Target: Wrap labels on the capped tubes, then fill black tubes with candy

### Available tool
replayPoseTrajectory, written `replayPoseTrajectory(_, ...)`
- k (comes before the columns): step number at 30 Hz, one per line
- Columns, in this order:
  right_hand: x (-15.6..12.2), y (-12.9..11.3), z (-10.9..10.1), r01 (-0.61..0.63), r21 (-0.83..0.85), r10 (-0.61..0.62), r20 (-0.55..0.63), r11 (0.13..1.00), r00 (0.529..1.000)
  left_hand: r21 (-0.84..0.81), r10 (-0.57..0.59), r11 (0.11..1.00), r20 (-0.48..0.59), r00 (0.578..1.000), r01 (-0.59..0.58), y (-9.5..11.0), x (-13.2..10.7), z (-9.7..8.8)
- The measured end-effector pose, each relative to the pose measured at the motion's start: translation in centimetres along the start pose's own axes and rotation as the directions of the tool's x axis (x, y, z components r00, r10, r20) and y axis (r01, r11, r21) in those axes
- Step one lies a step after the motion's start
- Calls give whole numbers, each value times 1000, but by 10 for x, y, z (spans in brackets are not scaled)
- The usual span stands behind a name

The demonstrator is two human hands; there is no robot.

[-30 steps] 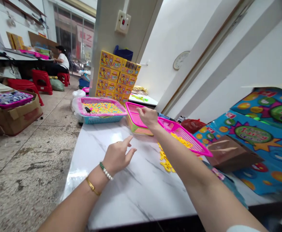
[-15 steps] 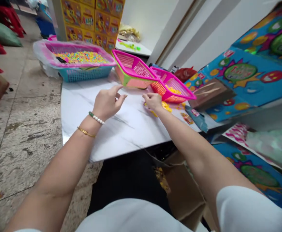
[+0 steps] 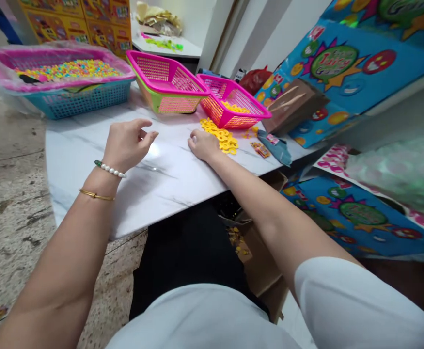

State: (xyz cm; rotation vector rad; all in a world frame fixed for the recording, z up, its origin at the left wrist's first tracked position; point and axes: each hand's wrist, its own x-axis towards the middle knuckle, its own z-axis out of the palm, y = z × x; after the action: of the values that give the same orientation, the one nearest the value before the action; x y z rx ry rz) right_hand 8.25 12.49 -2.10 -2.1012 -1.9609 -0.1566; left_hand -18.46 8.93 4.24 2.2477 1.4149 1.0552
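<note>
My left hand (image 3: 126, 144) hovers over the white marbled table (image 3: 161, 182), thumb and fingers apart with nothing between them. My right hand (image 3: 203, 145) is low at the tabletop, fingers curled inward; whatever they hold, if anything, is hidden. Just beyond and right of it lies a pile of small yellow plastic pieces (image 3: 221, 135), some with ring-shaped openings. Behind the pile stands a pink basket (image 3: 229, 114) with more yellow pieces in it. A pink basket nested in a green one (image 3: 175, 94) is to its left.
A blue and pink basket (image 3: 84, 99) of colourful candy-like bits stands at the back left. On the right are a small orange packet (image 3: 260, 149), a blue-grey pouch (image 3: 277, 148), a brown carton (image 3: 291, 106) and blue printed boxes (image 3: 342, 63). An open cardboard box (image 3: 262, 261) sits below the table.
The view has swung to the right. My right hand has drawn back from the yellow pieces, uncovering more of the pile. My left hand keeps its open shape.
</note>
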Motion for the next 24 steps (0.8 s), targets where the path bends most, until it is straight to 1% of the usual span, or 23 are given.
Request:
replayPoseTrajectory(4,-18,-1,-1,129,-32,-130,-48,991,990,-20,30,999,31,999,-29,11,-1,19)
replayPoseTrajectory(7,-29,2,-4,213,-40,-216,-95,976,972,21,55,998,101,993,-57,16,-5,32)
replayPoseTrajectory(10,-31,7,-5,243,-44,-247,-161,969,956,60,91,993,180,980,-103,15,-13,38)
replayPoseTrajectory(12,-28,10,-3,232,-35,-235,-198,972,952,44,130,989,242,962,-144,10,-20,39)
replayPoseTrajectory(14,-21,14,-1,181,-11,-179,-228,983,957,11,150,987,274,950,-159,5,-24,37)
replayPoseTrajectory(17,-9,20,-1,63,51,-48,-258,997,965,44,121,990,257,959,-137,2,-25,33)
replayPoseTrajectory(19,-6,23,-5,15,98,13,-275,995,961,92,87,989,245,966,-113,4,-24,30)
replayPoseTrajectory(21,-10,23,-12,20,139,21,-288,990,958,116,49,990,243,969,-80,6,-22,26)
replayPoseTrajectory(22,-14,23,-16,48,155,-1,-288,987,958,128,29,990,234,972,-60,5,-21,24)
replayPoseTrajectory(24,-24,20,-22,153,180,-102,-268,972,958,163,-5,986,192,981,-27,-4,-21,18)
